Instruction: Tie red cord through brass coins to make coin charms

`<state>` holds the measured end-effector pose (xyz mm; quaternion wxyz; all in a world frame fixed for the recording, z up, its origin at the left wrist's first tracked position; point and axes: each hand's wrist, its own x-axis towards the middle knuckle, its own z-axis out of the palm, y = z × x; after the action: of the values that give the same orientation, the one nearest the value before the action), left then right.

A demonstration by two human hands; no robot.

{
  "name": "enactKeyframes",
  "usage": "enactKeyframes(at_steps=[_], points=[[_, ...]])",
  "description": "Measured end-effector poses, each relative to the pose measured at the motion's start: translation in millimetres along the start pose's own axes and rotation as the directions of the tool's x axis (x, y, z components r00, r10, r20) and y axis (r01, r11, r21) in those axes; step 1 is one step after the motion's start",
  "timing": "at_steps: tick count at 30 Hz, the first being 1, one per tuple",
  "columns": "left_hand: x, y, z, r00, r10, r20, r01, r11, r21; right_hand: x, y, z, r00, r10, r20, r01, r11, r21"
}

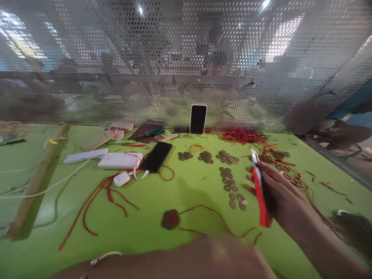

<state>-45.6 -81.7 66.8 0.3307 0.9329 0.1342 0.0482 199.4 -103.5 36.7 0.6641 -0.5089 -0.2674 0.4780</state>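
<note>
On the right, my right hand (276, 190) is closed around a red box cutter (261, 205), its silver end pointing up and away. My left hand (229, 255) stretches across the bottom edge, blurred, with its fingers hidden. Just beyond it lies a round bundle of coins (170, 219) tied with red cord, and a thin red cord (215, 210) trails from it to the right. Short cord ends lie near my left hand. Loose groups of holed coins (228, 179) lie left of the box cutter.
A pile of red cords (241, 135) lies at the back right. A white phone (198, 119) leans against the perforated metal screen (162, 93). Left stand a white power bank (119, 160), a black phone (157, 156), an earbud case (121, 179) and a bamboo stick (37, 186).
</note>
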Motion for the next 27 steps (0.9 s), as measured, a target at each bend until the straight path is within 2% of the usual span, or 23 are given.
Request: enactKeyframes(at_steps=[2, 4, 5, 6, 9, 11, 13, 16, 19, 22, 27], points=[[18, -30, -7.5, 0.988, -0.094, -0.122, 0.098, 0.995, 0.025, 7, -2, -1, 0.998, -0.043, 0.053, 0.045, 0.998, -0.040], [35, -65, -11.4, 0.925, -0.221, -0.309, 0.269, 0.956, 0.120, 15, -2, -1, 0.985, -0.076, 0.154, 0.088, 0.994, -0.072], [43, -82, -11.8, 0.901, -0.242, -0.359, 0.329, 0.922, 0.203, 19, -2, 0, 0.977, -0.087, 0.197, 0.108, 0.989, -0.099], [50, -96, -11.4, 0.895, -0.227, -0.384, 0.347, 0.894, 0.282, 24, -1, 1, 0.968, -0.097, 0.230, 0.130, 0.982, -0.134], [66, -123, -7.3, 0.896, -0.213, -0.390, 0.353, 0.875, 0.332, 40, 8, 3, 0.940, -0.148, 0.307, 0.220, 0.951, -0.217], [74, -129, -4.7, 0.904, -0.201, -0.378, 0.339, 0.876, 0.344, 51, 16, 4, 0.922, -0.204, 0.330, 0.297, 0.919, -0.259], [79, -132, -3.6, 0.913, -0.179, -0.367, 0.317, 0.877, 0.361, 60, 24, 5, 0.914, -0.213, 0.345, 0.345, 0.857, -0.384], [82, -136, -4.7, 0.928, -0.140, -0.345, 0.274, 0.884, 0.378, 69, 34, 7, 0.906, -0.148, 0.397, 0.369, 0.735, -0.569], [81, -142, -7.4, 0.945, -0.089, -0.315, 0.212, 0.900, 0.381, 72, 40, 8, 0.883, -0.079, 0.463, 0.396, 0.655, -0.644], [81, -147, -8.9, 0.954, -0.035, -0.298, 0.152, 0.913, 0.379, 73, 45, 4, 0.886, -0.033, 0.462, 0.397, 0.568, -0.722], [82, -150, -7.4, 0.959, -0.003, -0.285, 0.118, 0.915, 0.387, 76, 49, -3, 0.897, -0.008, 0.441, 0.374, 0.544, -0.751]])
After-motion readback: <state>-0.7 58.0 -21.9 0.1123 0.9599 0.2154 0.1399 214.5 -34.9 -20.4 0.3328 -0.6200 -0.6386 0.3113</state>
